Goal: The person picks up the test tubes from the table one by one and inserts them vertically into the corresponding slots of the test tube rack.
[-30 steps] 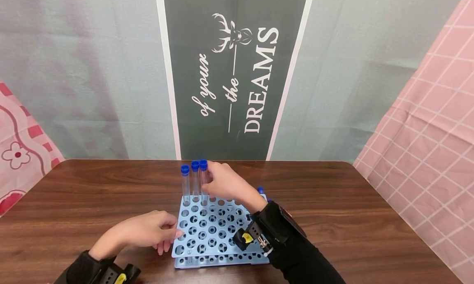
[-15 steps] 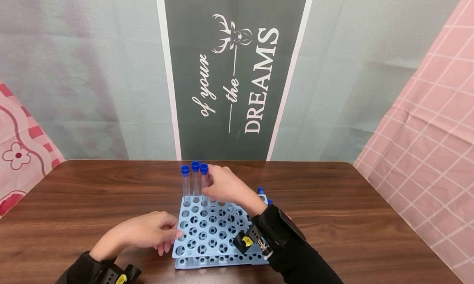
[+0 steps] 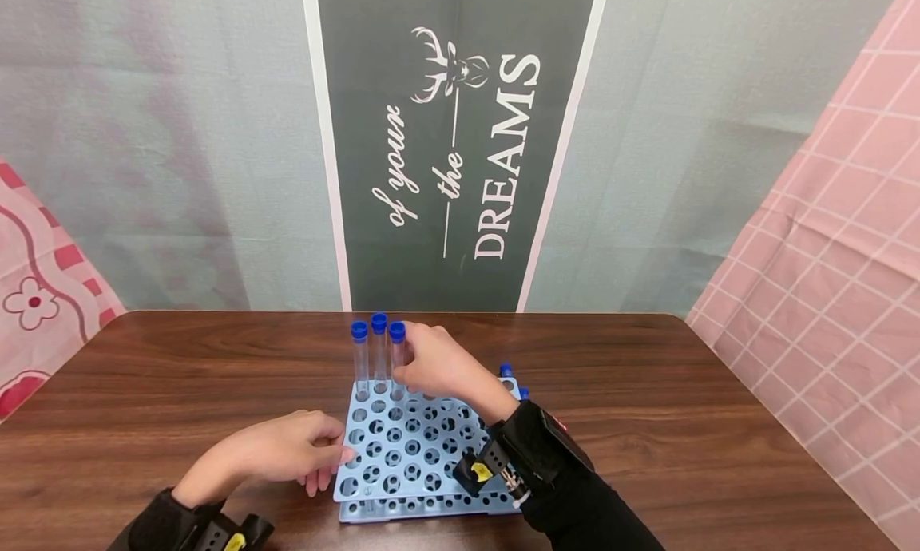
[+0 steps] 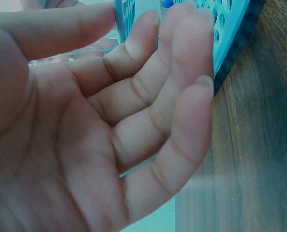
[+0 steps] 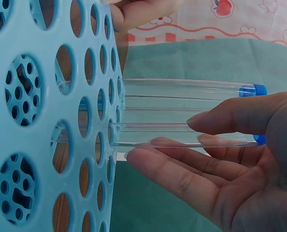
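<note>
A light-blue test tube rack (image 3: 424, 495), its two plates full of round holes, stands on the brown table. Along its far row, toward the left, are three clear test tubes with blue caps. My right hand (image 3: 435, 362) holds the rightmost test tube (image 3: 397, 334) between thumb and fingers, with its lower end in a hole. Beside it stand a middle test tube (image 3: 379, 351) and a left test tube (image 3: 360, 359), both upright. My left hand (image 3: 291, 447) grips the rack's left edge, thumb on the upper plate and fingertips below it.
Two more blue caps, a far cap (image 3: 506, 370) and a nearer cap (image 3: 524, 394), show at the rack's right edge, partly behind my right forearm. A grey-green curtain (image 3: 237, 176) with lettering hangs behind the table (image 3: 683, 423). Pink cloths flank both sides.
My right hand has come down slightly with the rightmost test tube, whose cap now sits lower than the middle one's. My left hand stays at the rack's edge.
</note>
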`<act>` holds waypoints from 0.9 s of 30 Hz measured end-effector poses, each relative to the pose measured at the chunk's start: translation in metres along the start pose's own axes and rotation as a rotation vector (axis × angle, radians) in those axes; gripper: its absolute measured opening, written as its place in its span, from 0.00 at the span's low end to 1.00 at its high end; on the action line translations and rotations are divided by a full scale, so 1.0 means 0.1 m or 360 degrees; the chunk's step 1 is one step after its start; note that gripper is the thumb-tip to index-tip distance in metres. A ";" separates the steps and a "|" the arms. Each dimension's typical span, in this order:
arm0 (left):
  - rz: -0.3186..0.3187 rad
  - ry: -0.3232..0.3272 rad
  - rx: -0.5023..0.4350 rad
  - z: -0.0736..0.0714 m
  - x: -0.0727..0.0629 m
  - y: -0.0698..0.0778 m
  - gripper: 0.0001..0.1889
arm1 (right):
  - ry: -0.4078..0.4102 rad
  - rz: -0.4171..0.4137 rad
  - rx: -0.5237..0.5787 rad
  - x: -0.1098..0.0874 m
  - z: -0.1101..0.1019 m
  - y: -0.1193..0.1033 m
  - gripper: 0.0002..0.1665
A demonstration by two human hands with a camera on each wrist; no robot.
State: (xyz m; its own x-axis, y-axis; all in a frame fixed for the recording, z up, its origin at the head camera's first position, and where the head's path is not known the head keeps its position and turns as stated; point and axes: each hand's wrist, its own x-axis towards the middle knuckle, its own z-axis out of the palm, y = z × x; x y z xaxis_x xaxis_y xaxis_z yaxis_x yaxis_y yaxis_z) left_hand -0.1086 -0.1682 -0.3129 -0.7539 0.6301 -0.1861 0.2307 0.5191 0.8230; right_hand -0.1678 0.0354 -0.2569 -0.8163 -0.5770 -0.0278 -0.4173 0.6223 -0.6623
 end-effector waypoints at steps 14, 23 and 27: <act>-0.0008 0.0008 -0.0014 0.00 0.00 0.00 0.14 | 0.0028 -0.0017 0.0038 -0.02 0.01 0.01 0.10; -0.0004 0.0020 -0.0016 0.01 0.00 0.00 0.14 | 0.0038 0.0018 0.0042 -0.02 0.02 0.03 0.13; -0.0006 0.0020 -0.0004 0.01 0.00 0.00 0.14 | 0.0053 0.0048 0.0012 -0.03 0.00 0.04 0.12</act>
State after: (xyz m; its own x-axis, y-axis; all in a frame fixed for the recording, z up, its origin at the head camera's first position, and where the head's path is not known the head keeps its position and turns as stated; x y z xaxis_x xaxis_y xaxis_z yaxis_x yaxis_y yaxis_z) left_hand -0.1080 -0.1682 -0.3135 -0.7625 0.6208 -0.1825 0.2263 0.5201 0.8236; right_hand -0.1666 0.0392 -0.2596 -0.8413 -0.5400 -0.0232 -0.3893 0.6351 -0.6672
